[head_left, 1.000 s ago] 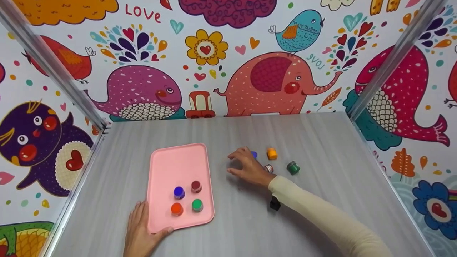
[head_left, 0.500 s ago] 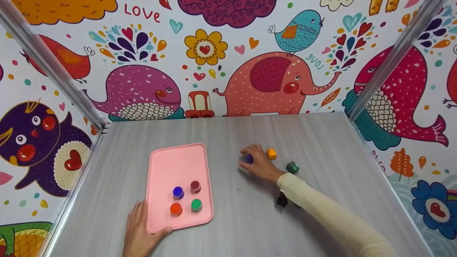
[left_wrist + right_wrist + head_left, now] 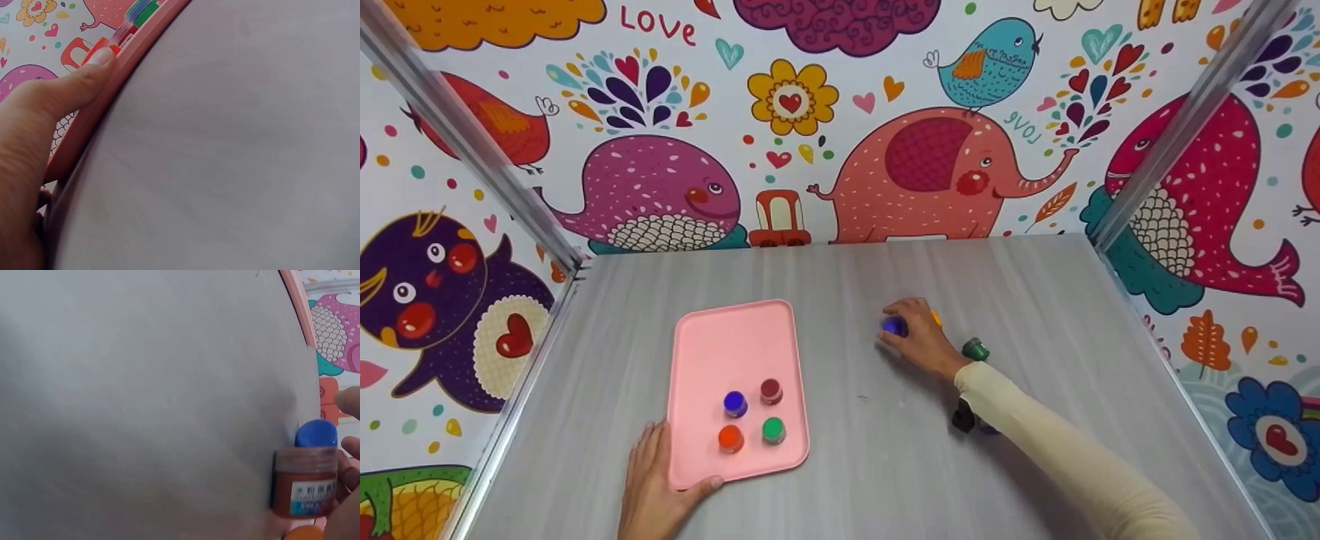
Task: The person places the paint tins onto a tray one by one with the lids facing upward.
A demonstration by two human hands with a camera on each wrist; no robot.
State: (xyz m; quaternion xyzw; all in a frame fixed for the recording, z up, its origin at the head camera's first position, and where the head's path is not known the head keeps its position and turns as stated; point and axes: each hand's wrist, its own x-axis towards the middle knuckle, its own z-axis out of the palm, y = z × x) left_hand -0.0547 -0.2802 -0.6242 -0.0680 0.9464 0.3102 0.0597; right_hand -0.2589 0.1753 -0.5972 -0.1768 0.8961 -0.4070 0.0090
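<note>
My left hand (image 3: pixel 656 487) holds the near left corner of a pink tray (image 3: pixel 735 337), its thumb laid over the rim in the left wrist view. On the tray stand several paint jars: blue (image 3: pixel 735 404), maroon (image 3: pixel 770 391), orange-red (image 3: pixel 730 439) and green (image 3: pixel 773 430). Over the table, my right hand (image 3: pixel 922 341) arches around another blue paint jar (image 3: pixel 894 326). The right wrist view shows its thumb apart from the blue lid (image 3: pixel 316 433). Nearer that camera lies a reddish-brown paint jar (image 3: pixel 306 489) on its side, hidden by my hand in the head view.
An orange paint jar (image 3: pixel 936 319) shows partly behind my right hand, and a dark green paint jar (image 3: pixel 976 349) lies right of it. The grey table (image 3: pixel 847 465) is bounded by printed walls (image 3: pixel 877 75) and metal posts (image 3: pixel 495 150).
My right hand has moved to the right and slightly back, coming around the blue jar and covering the reddish-brown jar and part of the orange one. My left hand and the tray stay put.
</note>
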